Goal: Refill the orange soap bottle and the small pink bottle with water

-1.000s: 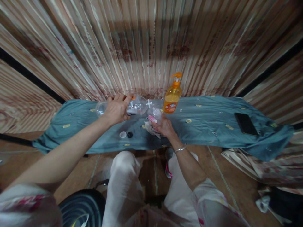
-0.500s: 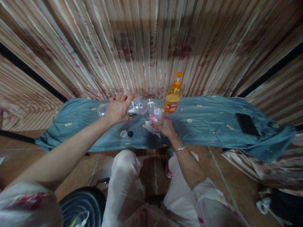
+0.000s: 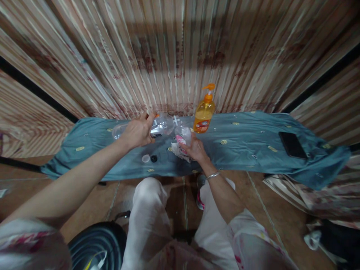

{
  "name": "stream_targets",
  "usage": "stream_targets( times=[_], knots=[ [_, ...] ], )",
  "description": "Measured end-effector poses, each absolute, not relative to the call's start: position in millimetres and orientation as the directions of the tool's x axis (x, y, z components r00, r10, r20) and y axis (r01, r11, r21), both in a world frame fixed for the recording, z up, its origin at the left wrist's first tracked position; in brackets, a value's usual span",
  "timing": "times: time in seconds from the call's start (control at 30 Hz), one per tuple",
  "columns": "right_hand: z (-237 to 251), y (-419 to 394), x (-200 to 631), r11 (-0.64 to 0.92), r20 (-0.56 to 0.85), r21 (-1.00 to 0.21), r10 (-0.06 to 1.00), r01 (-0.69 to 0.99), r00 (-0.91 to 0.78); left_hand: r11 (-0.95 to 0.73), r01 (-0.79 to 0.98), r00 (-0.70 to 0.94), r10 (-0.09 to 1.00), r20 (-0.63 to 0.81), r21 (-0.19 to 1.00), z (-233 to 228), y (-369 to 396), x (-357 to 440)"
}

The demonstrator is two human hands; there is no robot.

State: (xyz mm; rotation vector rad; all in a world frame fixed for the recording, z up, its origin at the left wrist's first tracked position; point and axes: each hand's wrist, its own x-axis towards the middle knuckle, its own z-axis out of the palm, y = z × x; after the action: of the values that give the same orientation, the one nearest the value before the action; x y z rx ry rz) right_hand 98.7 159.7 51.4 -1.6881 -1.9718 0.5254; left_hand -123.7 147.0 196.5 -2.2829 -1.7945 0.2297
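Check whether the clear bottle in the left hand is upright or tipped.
Tipped: the left hand holds the clear bottle sideways, its base to the left, its neck to the right by the smaller bottle.

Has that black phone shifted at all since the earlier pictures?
No. Judged against the yellow print beside it on the blue-green cloth, the black phone lies in the same place.
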Motion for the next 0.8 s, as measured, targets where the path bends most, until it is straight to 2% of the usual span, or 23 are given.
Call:
stream_targets(
  times=[0.67, 0.8],
  knots=[
    [61.7, 153.5, 97.8, 0.136, 0.080, -0.569, 0.991, 0.811, -0.110, -0.307, 0.892, 0.333, 0.943, 0.024, -0.331, 209.8, 141.3, -119.8],
    [59.3, 154.8, 98.3, 0.132, 0.074, -0.567, 0.991, 0.813, -0.109, -0.258, 0.911, 0.274, 0.962, 0.003, -0.322, 209.2, 143.6, -118.7]
  ],
)
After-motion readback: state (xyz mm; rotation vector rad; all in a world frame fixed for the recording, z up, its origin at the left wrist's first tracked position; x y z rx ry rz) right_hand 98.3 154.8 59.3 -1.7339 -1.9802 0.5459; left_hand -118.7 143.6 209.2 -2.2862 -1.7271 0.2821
